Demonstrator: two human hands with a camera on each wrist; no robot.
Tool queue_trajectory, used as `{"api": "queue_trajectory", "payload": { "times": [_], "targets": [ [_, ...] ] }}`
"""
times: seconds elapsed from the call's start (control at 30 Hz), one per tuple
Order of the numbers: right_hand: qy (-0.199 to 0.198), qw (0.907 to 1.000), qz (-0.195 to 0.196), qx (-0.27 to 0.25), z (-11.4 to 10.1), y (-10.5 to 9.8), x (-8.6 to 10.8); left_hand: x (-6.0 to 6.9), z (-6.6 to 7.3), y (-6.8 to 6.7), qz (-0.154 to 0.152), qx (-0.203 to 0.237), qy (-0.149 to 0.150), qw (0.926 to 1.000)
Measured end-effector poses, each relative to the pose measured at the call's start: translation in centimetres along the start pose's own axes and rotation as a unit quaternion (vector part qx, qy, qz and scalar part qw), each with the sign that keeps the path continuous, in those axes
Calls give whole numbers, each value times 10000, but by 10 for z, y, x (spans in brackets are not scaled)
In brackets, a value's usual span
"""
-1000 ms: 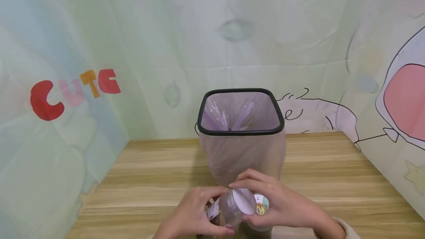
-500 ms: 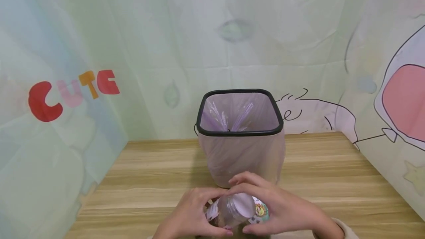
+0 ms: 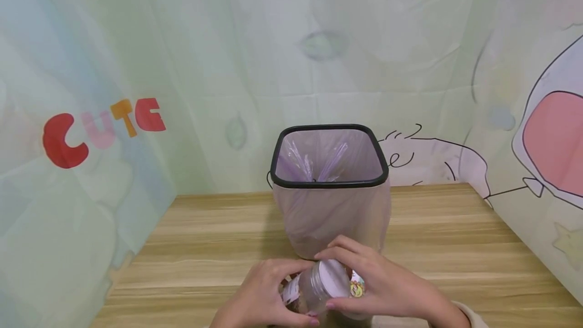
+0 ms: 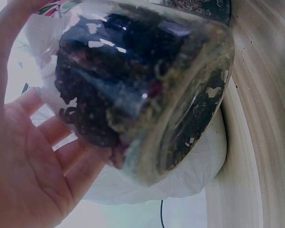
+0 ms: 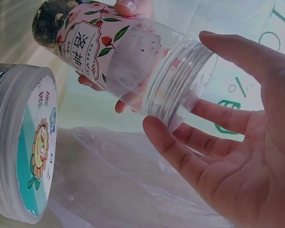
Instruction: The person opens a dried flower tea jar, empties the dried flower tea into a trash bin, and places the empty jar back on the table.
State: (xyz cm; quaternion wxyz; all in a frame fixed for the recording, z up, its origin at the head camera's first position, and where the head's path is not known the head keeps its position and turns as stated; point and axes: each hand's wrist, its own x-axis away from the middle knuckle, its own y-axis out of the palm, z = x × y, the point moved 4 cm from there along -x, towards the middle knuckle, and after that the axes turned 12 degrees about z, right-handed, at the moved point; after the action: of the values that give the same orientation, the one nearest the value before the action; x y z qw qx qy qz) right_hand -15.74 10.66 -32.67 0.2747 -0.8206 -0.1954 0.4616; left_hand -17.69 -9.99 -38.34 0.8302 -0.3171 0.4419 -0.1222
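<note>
1. Pale green backdrop [image 3: 227, 54] behind it all, red and orange letters [image 3: 66, 140] bright at the left, and below them the wooden table [image 3: 196, 247]; a broad stretch of grain shows between the table's left edge and the hands.
2. Now the left hand [image 3: 264, 292]: fingers and thumb curved firmly round a clear jar [image 3: 311, 290], the grip only as wide as the jar's body.
3. And there's the jar, mid-table, in front of the bin, tilted with its ridged end up and to the right! The left wrist view gives us dark dried contents [image 4: 99, 104] at its base; only the right wrist view shows the pink flowered label [image 5: 85, 47] in full. Touching the table or not? Cannot tell.
4. Just behind, the bin [image 3: 337, 211], purple-lined and black-rimmed, with table showing on both sides and between it and the back edge.
5. Tucked beside the jar, a second container [image 3: 357, 287], mostly hidden from the head; the right wrist view reveals its sunflower lid [image 5: 38, 147].
6. Right hand [image 3: 387, 282]: spread as wide as the ridged end, thumb and fingertips pinching it. Beyond, bare grain reaches the table's right edge.
</note>
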Motion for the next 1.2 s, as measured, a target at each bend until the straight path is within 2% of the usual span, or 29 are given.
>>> {"api": "queue_trajectory", "payload": {
  "times": [0.07,0.3,0.43,0.7,0.87,1.03,1.2],
  "targets": [
    [1,9999,-24,-141,0,0,0,0,0,0,-16,0,-15,10000],
    [-474,9980,23,-412,-1,-1,-1,0,1,-1,39,-73,122,9999],
    [-625,9966,40,-542,-1,-2,-1,-1,2,-1,48,-57,67,10000],
    [-908,9945,-62,-527,-4,-2,-1,0,1,-1,55,-97,56,9999],
    [-784,9962,-97,-376,-5,-2,1,0,2,-1,48,-97,108,9999],
    [-451,9989,8,-104,-4,-1,1,1,2,-1,21,-114,59,9999],
    [-75,9999,-41,-112,-3,0,0,1,2,-1,-21,-115,19,9999]
  ]
}}
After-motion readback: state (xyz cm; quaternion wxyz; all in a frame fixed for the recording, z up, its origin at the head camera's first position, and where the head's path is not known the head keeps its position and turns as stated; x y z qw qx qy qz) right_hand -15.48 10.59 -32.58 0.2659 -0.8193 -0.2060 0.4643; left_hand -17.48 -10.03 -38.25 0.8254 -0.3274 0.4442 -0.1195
